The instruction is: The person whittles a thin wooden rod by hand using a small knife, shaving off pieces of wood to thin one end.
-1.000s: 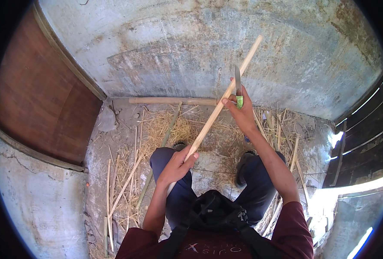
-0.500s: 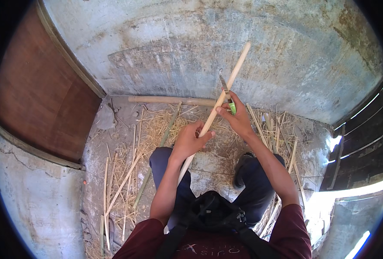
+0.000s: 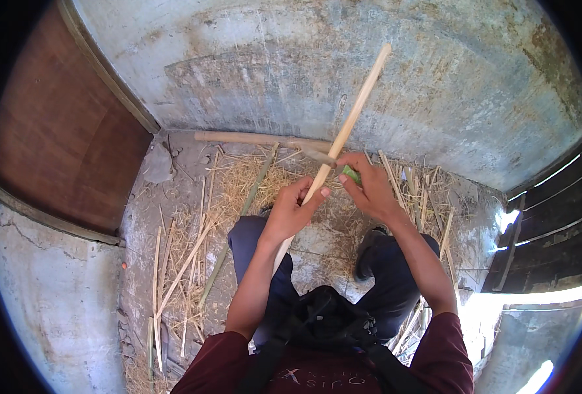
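A long pale stick (image 3: 358, 108), which looks like bamboo or wood, slants from over my lap up and to the right in front of the wall. My left hand (image 3: 292, 210) wraps round its lower part, thumb along the top. Above it, my right hand (image 3: 371, 187) is closed on the green handle (image 3: 350, 173) of a knife. The knife's blade (image 3: 318, 156) lies across the stick, pointing left, and is slightly blurred. The stick's lower end passes behind my left forearm.
Straw-like shavings (image 3: 238, 184) and several thin strips (image 3: 186, 269) litter the floor. A thick bamboo pole (image 3: 238, 137) lies along the base of the stained wall (image 3: 238, 85). A brown door panel (image 3: 61, 131) is on the left, dark slats (image 3: 540, 236) on the right.
The stick's top end has moved up and slightly right. The knife has come down along the stick toward my left hand, its blade turning from upward to leftward.
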`<act>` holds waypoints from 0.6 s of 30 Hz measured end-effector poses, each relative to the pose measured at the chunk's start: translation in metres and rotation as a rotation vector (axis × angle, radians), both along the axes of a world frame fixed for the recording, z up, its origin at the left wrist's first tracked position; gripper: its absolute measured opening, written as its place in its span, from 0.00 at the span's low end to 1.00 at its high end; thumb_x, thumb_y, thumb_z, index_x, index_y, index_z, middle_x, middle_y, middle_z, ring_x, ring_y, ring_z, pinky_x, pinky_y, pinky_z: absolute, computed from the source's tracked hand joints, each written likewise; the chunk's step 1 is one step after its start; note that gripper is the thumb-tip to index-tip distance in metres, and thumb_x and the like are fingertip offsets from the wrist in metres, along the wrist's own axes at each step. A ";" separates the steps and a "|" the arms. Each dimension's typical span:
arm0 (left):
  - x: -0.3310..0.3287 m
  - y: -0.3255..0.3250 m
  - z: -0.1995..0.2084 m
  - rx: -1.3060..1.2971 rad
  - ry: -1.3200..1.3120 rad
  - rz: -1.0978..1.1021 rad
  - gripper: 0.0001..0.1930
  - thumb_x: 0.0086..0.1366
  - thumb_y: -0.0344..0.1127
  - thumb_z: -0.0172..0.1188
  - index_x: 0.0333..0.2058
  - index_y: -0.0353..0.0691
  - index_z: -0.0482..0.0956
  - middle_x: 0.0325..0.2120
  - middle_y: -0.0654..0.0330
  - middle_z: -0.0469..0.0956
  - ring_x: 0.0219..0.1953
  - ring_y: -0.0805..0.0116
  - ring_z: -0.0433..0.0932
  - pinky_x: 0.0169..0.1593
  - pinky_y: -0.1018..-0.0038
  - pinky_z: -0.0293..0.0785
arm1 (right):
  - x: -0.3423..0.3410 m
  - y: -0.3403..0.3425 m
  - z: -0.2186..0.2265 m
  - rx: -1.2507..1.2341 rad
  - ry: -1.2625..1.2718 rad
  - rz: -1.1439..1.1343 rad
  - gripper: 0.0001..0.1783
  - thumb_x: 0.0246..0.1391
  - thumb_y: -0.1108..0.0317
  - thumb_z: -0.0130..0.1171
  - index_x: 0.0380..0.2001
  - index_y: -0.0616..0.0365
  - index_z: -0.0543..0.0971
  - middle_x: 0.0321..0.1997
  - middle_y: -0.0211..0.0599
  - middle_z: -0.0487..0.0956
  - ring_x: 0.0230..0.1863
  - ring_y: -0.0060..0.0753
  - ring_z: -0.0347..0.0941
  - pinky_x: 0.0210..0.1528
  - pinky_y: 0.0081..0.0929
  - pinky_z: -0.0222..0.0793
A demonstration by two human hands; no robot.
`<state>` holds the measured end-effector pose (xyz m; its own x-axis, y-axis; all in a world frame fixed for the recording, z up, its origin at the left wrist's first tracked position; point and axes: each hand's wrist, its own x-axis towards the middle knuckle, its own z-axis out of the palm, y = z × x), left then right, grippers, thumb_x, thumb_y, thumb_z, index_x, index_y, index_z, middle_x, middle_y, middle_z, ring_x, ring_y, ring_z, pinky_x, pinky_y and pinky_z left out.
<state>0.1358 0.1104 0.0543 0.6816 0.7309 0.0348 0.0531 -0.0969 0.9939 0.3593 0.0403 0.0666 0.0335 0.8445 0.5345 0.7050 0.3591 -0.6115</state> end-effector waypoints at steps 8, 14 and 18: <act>-0.013 0.004 -0.005 -0.165 -0.075 0.013 0.20 0.83 0.49 0.59 0.42 0.34 0.83 0.19 0.71 0.70 0.18 0.83 0.68 0.22 0.77 0.65 | -0.022 -0.006 -0.002 0.049 -0.237 0.131 0.07 0.66 0.66 0.66 0.44 0.54 0.83 0.34 0.37 0.81 0.28 0.47 0.81 0.29 0.43 0.73; -0.015 0.005 -0.005 -0.147 -0.086 -0.068 0.21 0.87 0.48 0.50 0.46 0.32 0.77 0.19 0.71 0.63 0.15 0.81 0.63 0.18 0.77 0.62 | -0.026 -0.005 -0.006 0.068 -0.261 0.134 0.06 0.67 0.67 0.66 0.42 0.55 0.83 0.33 0.37 0.79 0.26 0.45 0.80 0.27 0.42 0.72; -0.019 0.005 -0.002 -0.220 -0.170 -0.117 0.23 0.88 0.50 0.47 0.43 0.33 0.76 0.19 0.69 0.64 0.14 0.81 0.63 0.18 0.78 0.62 | -0.026 -0.006 -0.005 0.105 -0.270 0.126 0.06 0.67 0.67 0.65 0.43 0.55 0.84 0.33 0.37 0.79 0.26 0.44 0.80 0.27 0.42 0.72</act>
